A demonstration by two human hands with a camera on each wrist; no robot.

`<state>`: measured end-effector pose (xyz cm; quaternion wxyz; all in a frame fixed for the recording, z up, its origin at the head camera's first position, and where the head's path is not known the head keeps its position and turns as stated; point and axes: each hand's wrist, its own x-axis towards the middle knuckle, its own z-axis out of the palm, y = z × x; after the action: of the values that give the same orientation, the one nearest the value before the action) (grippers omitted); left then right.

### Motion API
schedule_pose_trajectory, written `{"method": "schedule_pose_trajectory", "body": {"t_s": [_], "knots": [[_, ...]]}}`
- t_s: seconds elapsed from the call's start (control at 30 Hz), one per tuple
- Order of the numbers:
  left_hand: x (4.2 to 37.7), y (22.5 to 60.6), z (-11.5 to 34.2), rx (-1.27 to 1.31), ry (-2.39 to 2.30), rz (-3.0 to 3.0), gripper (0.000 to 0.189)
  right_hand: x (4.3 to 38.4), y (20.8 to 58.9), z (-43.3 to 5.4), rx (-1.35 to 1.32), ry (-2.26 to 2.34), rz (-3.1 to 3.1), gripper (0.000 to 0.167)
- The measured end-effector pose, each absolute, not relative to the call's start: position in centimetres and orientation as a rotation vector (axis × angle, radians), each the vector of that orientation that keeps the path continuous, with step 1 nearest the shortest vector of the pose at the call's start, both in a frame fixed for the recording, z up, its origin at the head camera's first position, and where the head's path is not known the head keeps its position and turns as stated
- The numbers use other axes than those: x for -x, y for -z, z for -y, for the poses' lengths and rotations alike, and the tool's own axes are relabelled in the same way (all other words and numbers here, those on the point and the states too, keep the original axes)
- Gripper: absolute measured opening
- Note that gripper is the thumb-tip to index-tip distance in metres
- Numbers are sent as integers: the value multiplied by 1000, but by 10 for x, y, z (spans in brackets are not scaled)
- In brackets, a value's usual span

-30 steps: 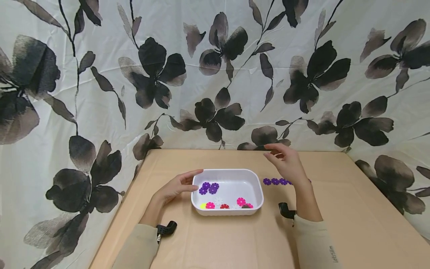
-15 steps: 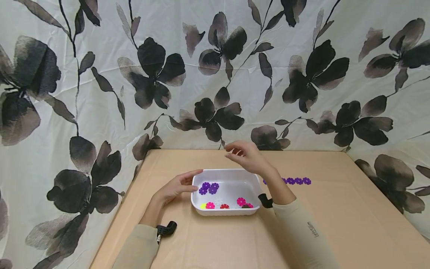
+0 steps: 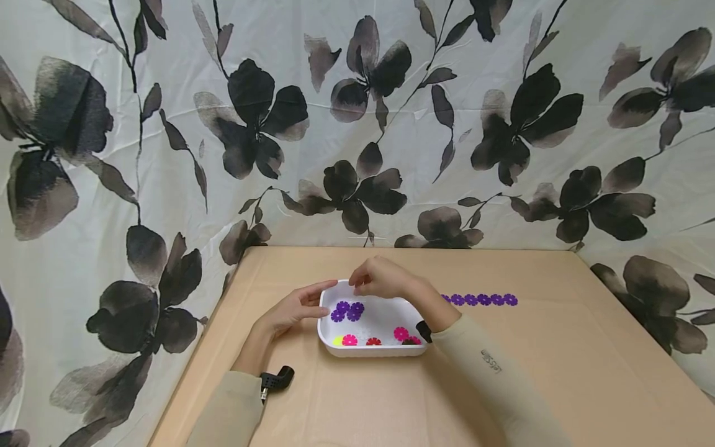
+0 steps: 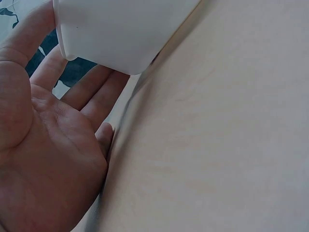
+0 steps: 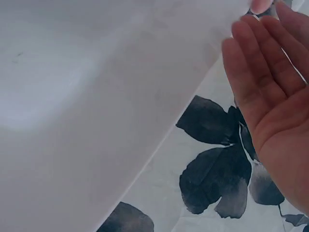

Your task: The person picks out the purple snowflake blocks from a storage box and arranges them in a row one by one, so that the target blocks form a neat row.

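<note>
In the head view a white tray point(image 3: 385, 351) stands on the table. Three purple flower-shaped pieces point(image 3: 341, 311) lie at its left; pink pieces point(image 3: 401, 334), a red piece point(image 3: 373, 342) and a yellow one point(image 3: 337, 341) lie along its near side. My left hand point(image 3: 298, 308) touches the tray's left back corner, thumb at the side rim, fingers extended along the outer wall. My right hand point(image 3: 385, 278) hangs over the back of the tray, fingers bent downward in the head view; nothing shows between them. In the right wrist view the right fingers point(image 5: 260, 67) look nearly straight.
A straight row of purple flower pieces point(image 3: 483, 300) lies on the table right of the tray, its left end partly covered by the right forearm. The tan table point(image 3: 558, 347) ends at a floral curtain point(image 3: 436, 155). Black wrist cameras point(image 3: 277, 379) sit at both wrists.
My right hand has moved left from above the purple row to over the tray, then lowered toward its back rim. The left hand and the tray have stayed in place.
</note>
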<state>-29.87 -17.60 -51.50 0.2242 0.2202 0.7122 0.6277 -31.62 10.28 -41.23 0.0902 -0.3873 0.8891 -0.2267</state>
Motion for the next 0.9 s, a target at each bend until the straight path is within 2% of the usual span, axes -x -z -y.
{"method": "schedule_pose_trajectory", "body": {"t_s": [0.2, 0.7, 0.9], "knots": [[299, 515, 176, -588, -1731, -1977, 72, 316, 425, -93, 1060, 587, -2563, 31], [298, 513, 174, -592, -1727, -1981, 70, 323, 453, -82, 1080, 309, -2585, 36], [298, 513, 175, -584, -1727, -1985, 70, 321, 455, -78, 1097, 214, -2611, 26]]}}
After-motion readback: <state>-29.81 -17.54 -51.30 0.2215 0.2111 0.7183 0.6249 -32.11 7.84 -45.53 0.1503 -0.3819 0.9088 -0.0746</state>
